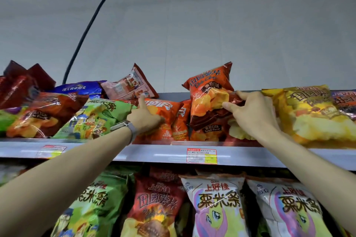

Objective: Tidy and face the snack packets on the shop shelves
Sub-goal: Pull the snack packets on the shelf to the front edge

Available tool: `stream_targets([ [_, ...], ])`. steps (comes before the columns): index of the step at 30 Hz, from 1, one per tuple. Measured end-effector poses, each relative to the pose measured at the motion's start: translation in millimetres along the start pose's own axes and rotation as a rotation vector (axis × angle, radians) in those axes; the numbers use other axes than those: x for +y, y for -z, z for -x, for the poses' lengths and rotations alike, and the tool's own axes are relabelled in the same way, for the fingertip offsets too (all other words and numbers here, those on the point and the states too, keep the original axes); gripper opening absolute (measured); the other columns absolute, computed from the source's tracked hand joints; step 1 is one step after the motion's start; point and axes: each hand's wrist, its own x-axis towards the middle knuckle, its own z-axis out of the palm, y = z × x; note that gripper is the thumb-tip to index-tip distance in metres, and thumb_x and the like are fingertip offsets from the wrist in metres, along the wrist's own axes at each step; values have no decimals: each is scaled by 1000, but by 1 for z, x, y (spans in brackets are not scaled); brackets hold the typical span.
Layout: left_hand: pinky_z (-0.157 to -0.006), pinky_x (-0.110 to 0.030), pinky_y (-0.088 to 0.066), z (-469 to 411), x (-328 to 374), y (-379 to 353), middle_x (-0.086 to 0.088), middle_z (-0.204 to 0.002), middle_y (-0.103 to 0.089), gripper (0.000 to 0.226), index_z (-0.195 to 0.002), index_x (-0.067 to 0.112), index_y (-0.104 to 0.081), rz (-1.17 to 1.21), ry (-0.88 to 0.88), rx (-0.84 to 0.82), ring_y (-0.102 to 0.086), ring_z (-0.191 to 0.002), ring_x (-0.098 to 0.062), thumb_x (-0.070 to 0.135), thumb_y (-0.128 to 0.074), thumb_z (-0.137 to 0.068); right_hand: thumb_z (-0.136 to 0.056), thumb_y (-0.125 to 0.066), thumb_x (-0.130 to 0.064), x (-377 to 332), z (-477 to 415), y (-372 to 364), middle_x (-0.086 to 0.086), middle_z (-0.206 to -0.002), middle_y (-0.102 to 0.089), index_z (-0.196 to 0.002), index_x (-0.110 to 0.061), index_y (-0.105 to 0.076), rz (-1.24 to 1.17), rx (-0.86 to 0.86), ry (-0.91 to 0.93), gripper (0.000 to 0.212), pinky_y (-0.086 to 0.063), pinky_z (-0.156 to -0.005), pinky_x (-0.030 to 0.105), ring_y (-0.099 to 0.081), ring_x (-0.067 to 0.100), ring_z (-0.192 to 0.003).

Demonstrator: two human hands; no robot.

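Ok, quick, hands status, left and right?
Left hand: against the lying orange packet, grip cannot be told.
Right hand: pinches the upright tomato crisp packet.

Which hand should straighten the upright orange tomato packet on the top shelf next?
Right, probably. The right hand grips the orange tomato packet at its side; the left hand rests on a flat orange packet beside it.

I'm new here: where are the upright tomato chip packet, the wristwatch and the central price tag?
tomato chip packet (209, 90), head view, orange front.
wristwatch (133, 132), head view, grey strap.
central price tag (201, 156), head view, label middle.
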Motion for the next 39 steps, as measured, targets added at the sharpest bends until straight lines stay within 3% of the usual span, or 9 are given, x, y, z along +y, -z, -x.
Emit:
stream_targets([
  [7, -112, -45, -45, -13, 18, 61, -20, -144, -53, 104, -157, 25, -17, 481, -82, 287, -56, -127, -43, 52, -77, -77, -90, -78, -40, -10, 4, -22, 14, -112, -77, -126, -15, -74, 23, -24, -44, 45, -48, -84, 33, -67, 37, -111],
  [11, -111, -55, -46, -14, 19, 93, -16, -145, -49, 105, -152, 34, -17, 715, -112, 373, -56, -126, -42, 63, -72, -68, -85, -81, -42, -23, 4, -62, 12, -112, -76, -122, -10, -75, -3, -97, -38, 49, -50, -87, 35, -67, 35, -113],
  [14, -103, -59, -52, -7, 14, 102, -11, -142, -51, 106, -148, 41, -16, 669, -113, 341, -59, -122, -42, 70, -70, -61, -84, -82, -43, -40, 1, -95, 9, -95, -74, -107, -11, -78, -26, -158, -82, 39, -45, -75, 32, -69, 33, -101],
  [16, -101, -58, -54, -1, 11, 101, -10, -142, -52, 108, -148, 41, -15, 626, -124, 303, -60, -121, -41, 72, -71, -61, -82, -82, -44, -51, 1, -120, 9, -97, -73, -101, -14, -77, -44, -216, -78, 35, -48, -75, 33, -68, 33, -98],
  [22, -93, -61, -58, 4, -3, 89, -8, -132, -59, 100, -137, 52, -18, 583, -132, 254, -69, -110, -43, 75, -75, -58, -72, -91, -42, -66, -3, -153, 11, -121, -67, -125, -8, -63, 140, -692, -164, 69, -51, -80, 30, -66, 31, -105],
  [28, -107, -55, -51, 5, -4, 76, -13, -147, -45, 97, -152, 36, -16, 550, -178, 234, -58, -125, -36, 57, -78, -81, -76, -89, -46, -54, -7, -142, 10, -140, -60, -143, -8, -53, 155, -723, -119, 85, -49, -99, 34, -59, 31, -126],
  [32, -107, -56, -51, 2, 0, 73, -13, -148, -47, 100, -150, 39, -17, 566, -197, 242, -58, -126, -36, 63, -78, -75, -81, -81, -53, -49, -8, -137, 5, -101, -64, -106, -9, -61, 94, -711, -134, 54, -45, -66, 31, -64, 26, -96],
  [36, -106, -56, -52, 4, -3, 74, -11, -149, -48, 96, -149, 39, -18, 538, -201, 269, -59, -125, -35, 59, -80, -79, -74, -77, -71, -58, -9, -145, 10, -122, -62, -130, -3, -55, -12, -746, -199, 90, -54, -88, 39, -63, 30, -109],
  [39, -103, -55, -54, 8, -11, 76, -8, -149, -48, 100, -147, 42, -18, 553, -211, 257, -60, -124, -32, 63, -81, -72, -78, -77, -67, -67, -9, -155, 10, -133, -60, -136, -5, -53, -78, -789, -233, 89, -51, -98, 41, -60, 32, -118],
])
